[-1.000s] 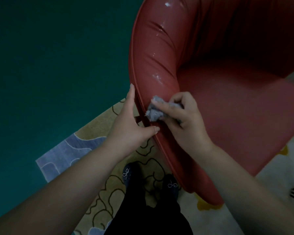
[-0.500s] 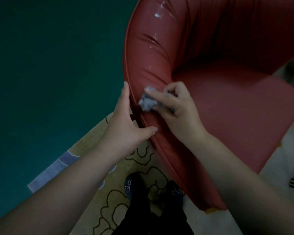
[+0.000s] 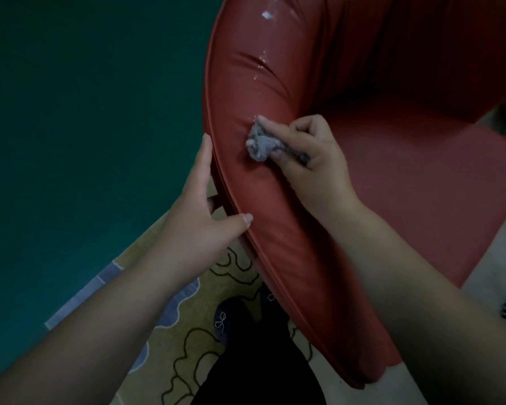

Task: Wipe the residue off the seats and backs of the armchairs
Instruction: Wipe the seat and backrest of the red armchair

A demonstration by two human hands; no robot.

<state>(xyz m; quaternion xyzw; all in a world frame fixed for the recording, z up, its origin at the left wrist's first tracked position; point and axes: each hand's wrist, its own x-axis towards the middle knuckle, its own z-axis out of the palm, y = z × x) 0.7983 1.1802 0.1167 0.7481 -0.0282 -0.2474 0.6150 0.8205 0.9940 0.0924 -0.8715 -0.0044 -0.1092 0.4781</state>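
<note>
The right hand [image 3: 313, 162] reaches in from the lower right, forearm stretched up and to the left, and its fingers are curled round a crumpled grey cloth [image 3: 262, 141]. The index finger lies straight along the top of the wad, pressing it onto the padded arm of the red armchair [image 3: 392, 176] — the cloth sits at the fingertips, on the inner curve of the arm where it rolls toward the seat.

The left hand [image 3: 200, 211] comes up from the lower left with its fingers straight and together, laid flat along the outer edge of the same padded arm. Its thumb is spread wide and its tip rests on the top face of the upholstery, just below and to the left of the cloth. The hand braces the chair without curling round anything.

White residue [image 3: 265, 15] flecks the glossy leather well above both hands, with smaller specks trailing down toward the cloth.

Below the forearms lies a patterned rug [image 3: 187, 346] with dark squiggled outlines, and a dark shoe [image 3: 225, 320] with a small bow shows between the arms — no writing or label is legible anywhere.
</note>
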